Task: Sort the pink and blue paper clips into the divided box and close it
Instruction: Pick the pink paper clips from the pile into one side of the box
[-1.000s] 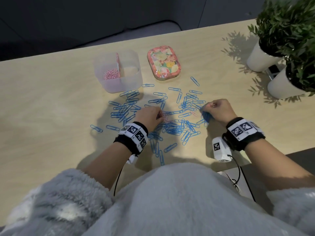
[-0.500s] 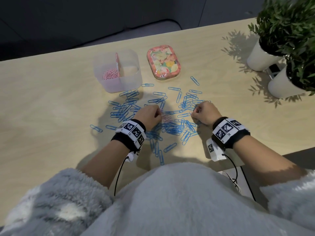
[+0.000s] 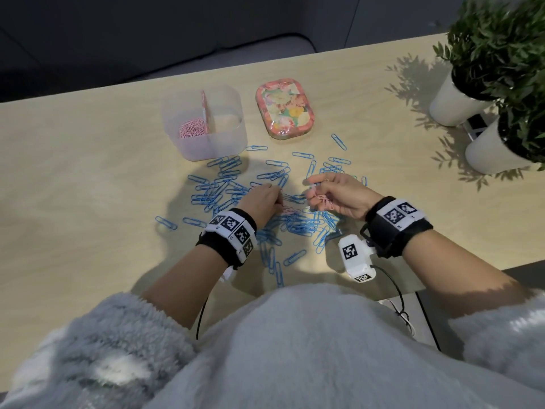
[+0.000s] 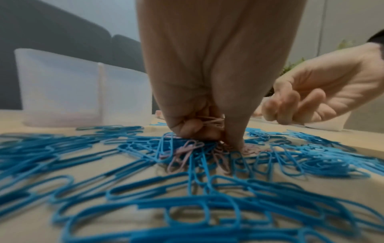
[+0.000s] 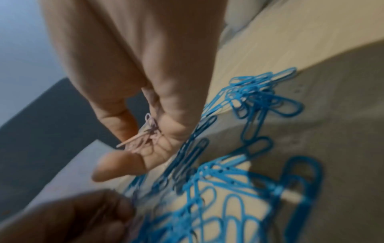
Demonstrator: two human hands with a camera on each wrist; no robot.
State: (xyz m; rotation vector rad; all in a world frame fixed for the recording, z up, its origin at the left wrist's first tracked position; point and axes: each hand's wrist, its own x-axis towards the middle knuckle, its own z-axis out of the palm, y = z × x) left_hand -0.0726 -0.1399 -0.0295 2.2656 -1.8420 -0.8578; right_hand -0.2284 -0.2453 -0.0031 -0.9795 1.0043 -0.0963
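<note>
Many blue paper clips (image 3: 300, 225) lie scattered across the wooden table. My left hand (image 3: 275, 199) is down in the pile; in the left wrist view it (image 4: 207, 131) grips a small bunch of pink clips (image 4: 209, 122), with one finger pressing on more pink clips (image 4: 185, 151) among the blue ones. My right hand (image 3: 320, 190) hovers just right of it, palm turned up, fingers curled round a few pink clips (image 3: 324, 199) (image 5: 145, 134). The translucent divided box (image 3: 212, 149) stands open at the back left, with pink clips (image 3: 191, 131) in its left compartment.
A floral lid (image 3: 284, 109) lies flat to the right of the box. Two white pots with green plants (image 3: 460, 95) (image 3: 495, 146) stand at the far right. The table's near edge runs just in front of my body.
My right hand has moved left from the right side of the pile, lifted off the table and turned palm up with pink clips in it. My left hand has stayed in place.
</note>
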